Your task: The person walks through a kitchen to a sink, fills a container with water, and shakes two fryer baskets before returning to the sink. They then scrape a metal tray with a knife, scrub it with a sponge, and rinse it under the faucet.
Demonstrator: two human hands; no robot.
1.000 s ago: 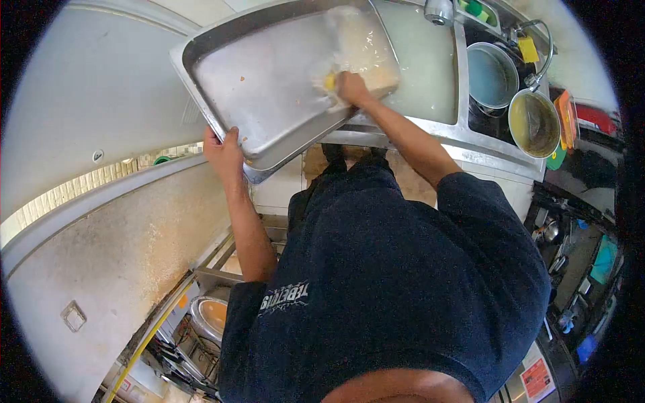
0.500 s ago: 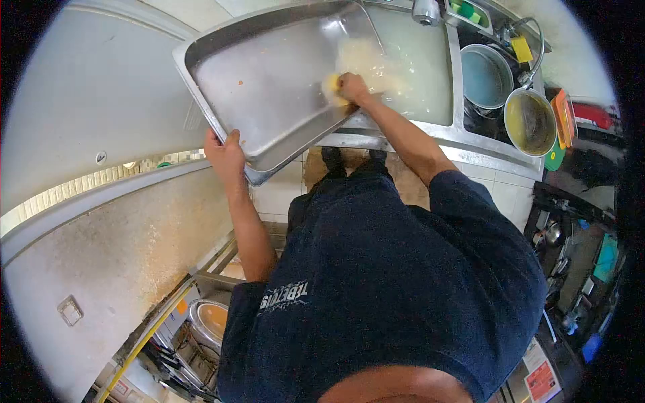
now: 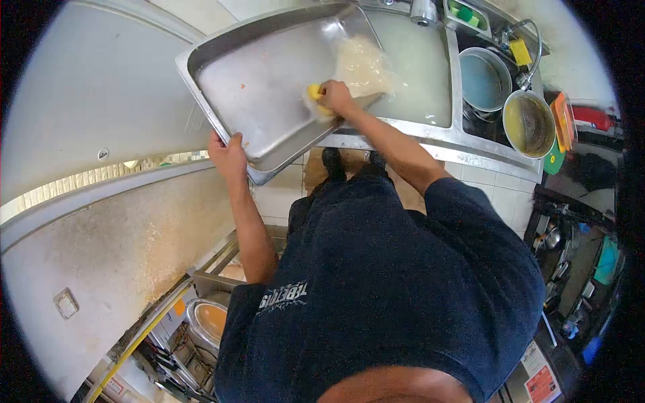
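Observation:
A large rectangular metal pan (image 3: 262, 74) is tilted, its far right corner dipping into the cloudy water (image 3: 420, 74) of the sink. My left hand (image 3: 228, 156) grips the pan's near left corner, fingers wrapped round the rim. Closed round a yellow sponge (image 3: 314, 91), my right hand (image 3: 336, 98) presses it against the inside of the pan, close to the near wall. Pale, murky water (image 3: 363, 67) pools in the pan's right end, beside my right hand. A few small brown bits lie on the pan's floor.
Right of the sink stand a pot with bluish water (image 3: 485, 79) and a pot with yellowish liquid (image 3: 529, 125). A faucet (image 3: 423, 12) overhangs the sink. Behind it a small tray (image 3: 468, 15) holds green sponges. A white panel (image 3: 107, 87) rises at the left.
My right hand and the sponge have moved left along the inside of the pan, away from the pooled water. My left hand still grips the corner, and the pan has hardly moved.

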